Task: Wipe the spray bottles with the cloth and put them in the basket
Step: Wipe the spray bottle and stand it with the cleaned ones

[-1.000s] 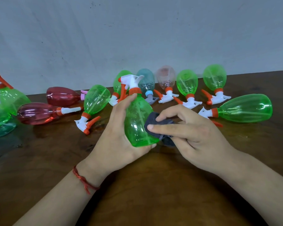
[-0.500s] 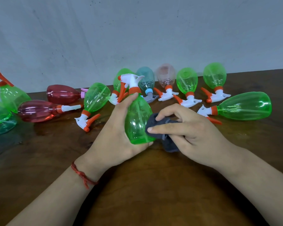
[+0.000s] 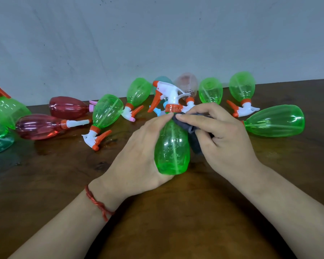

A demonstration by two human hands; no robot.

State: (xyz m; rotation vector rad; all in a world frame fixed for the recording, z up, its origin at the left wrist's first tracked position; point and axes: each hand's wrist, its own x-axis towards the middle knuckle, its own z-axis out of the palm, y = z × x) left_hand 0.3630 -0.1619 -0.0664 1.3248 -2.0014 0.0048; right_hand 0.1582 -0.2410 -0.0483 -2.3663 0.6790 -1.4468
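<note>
My left hand (image 3: 138, 157) grips a green spray bottle (image 3: 172, 148) around its body, holding it upright above the table, its white and orange trigger head (image 3: 166, 96) pointing left. My right hand (image 3: 221, 135) holds a dark grey cloth (image 3: 193, 131) and presses it against the bottle's neck, just under the orange collar. Most of the cloth is hidden under my fingers. No basket is in view.
Several spray bottles lie on the brown wooden table (image 3: 176, 212): two red ones (image 3: 41, 126) at the left, green ones along the back (image 3: 107, 111), a large green one (image 3: 275, 120) at the right. More green bottles (image 3: 7, 111) crowd the left edge. A grey wall stands behind.
My right hand has slid the cloth up from the bottle's lower body to its neck. The bottle now stands more upright in my left hand.
</note>
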